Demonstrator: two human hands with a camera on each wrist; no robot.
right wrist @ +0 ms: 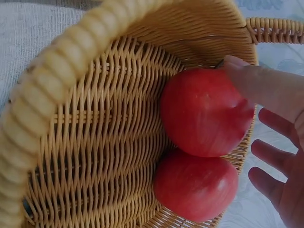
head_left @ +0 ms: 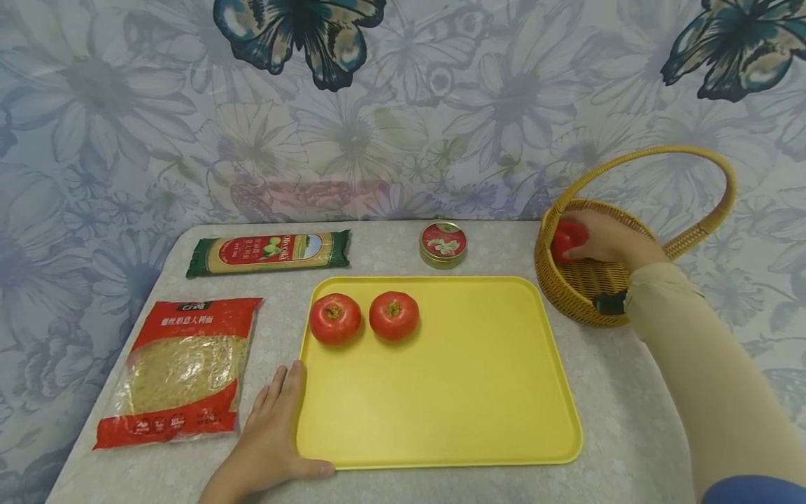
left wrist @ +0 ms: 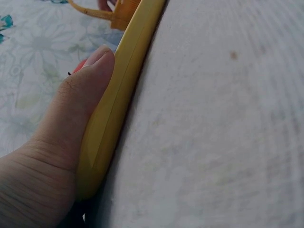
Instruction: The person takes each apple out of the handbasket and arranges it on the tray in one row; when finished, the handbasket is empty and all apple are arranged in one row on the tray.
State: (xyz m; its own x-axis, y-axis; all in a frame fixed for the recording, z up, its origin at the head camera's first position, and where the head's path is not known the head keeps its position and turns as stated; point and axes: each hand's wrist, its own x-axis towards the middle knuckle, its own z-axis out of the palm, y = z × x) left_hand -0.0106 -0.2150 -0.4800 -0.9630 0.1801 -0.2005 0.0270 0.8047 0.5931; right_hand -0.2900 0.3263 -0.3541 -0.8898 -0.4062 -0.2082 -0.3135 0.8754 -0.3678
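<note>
My right hand (head_left: pixel 604 236) reaches into a wicker basket (head_left: pixel 557 294) at the right. Two red tomatoes lie against its wall in the right wrist view, an upper tomato (right wrist: pixel 204 116) touching a lower tomato (right wrist: pixel 194 187). The thumb overlaps the upper one, while the other fingers are spread past its side. My left hand (head_left: pixel 267 437) rests at the near left corner of a yellow tray (head_left: pixel 472 385), fingers straight along the left edge and thumb against the front edge. On the tray, a left tomato (head_left: pixel 336 319) and a right tomato (head_left: pixel 394 316) sit side by side near the far left corner.
A red bag of pasta (head_left: pixel 182 371) lies left of the tray. Behind it is a long pack of spaghetti (head_left: pixel 271 252). One round tin (head_left: pixel 443 245) stands beyond the tray's far edge. The basket's tall handle (head_left: pixel 730 182) arches up beside the right forearm.
</note>
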